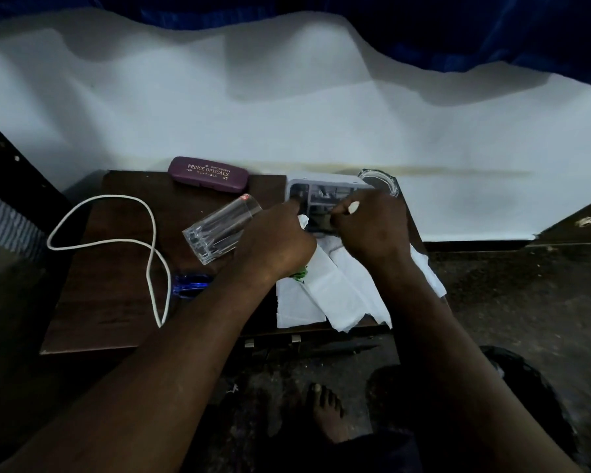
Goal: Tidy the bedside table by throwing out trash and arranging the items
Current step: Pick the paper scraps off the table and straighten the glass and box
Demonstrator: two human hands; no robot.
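A white compartment box (325, 186) with small items inside lies at the back of the dark wooden bedside table (116, 302). My left hand (277, 240) holds the box's left end, its forefinger reaching into a compartment. My right hand (372, 227) pinches the box's front edge with thumb and fingers; what is under the fingers is hidden. Crumpled white tissues (335, 295) lie under both wrists. A clear glass tumbler (219, 230) lies on its side just left of my left hand. A purple spectacle case (208, 174) sits at the back.
A white cable (151, 254) loops over the table's left half, with a small blue object (191, 285) beside it. A glass ashtray (379, 182) stands at the back right corner. A white wall rises behind; a black bag (526, 387) and my bare foot (328, 414) are on the floor.
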